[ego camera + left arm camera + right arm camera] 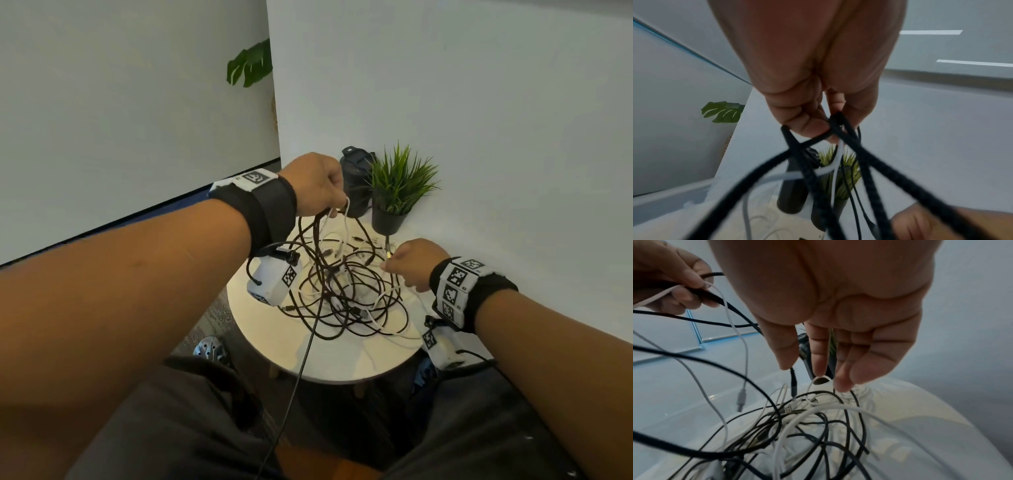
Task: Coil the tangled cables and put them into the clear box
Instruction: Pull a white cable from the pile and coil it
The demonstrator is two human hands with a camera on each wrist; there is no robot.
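Note:
A tangle of black braided and white cables (346, 294) lies on a small round white table (274, 342). My left hand (318, 185) is raised above the table's far side and grips a bunch of black and white strands (859, 162), which hang from it down into the pile. My right hand (411, 263) is low over the right of the tangle (807, 426), fingers pointing down and fairly straight. Its fingertips (842, 386) touch a white loop (821, 378). A black plug (792, 386) dangles beside the thumb. No clear box shows in these views.
A dark bottle (356, 181) and a potted green plant (397, 192) stand at the table's far edge, close behind my left hand. White walls close in behind and to the right. My knees sit under the near edge. A thin black wire (301, 370) hangs toward my lap.

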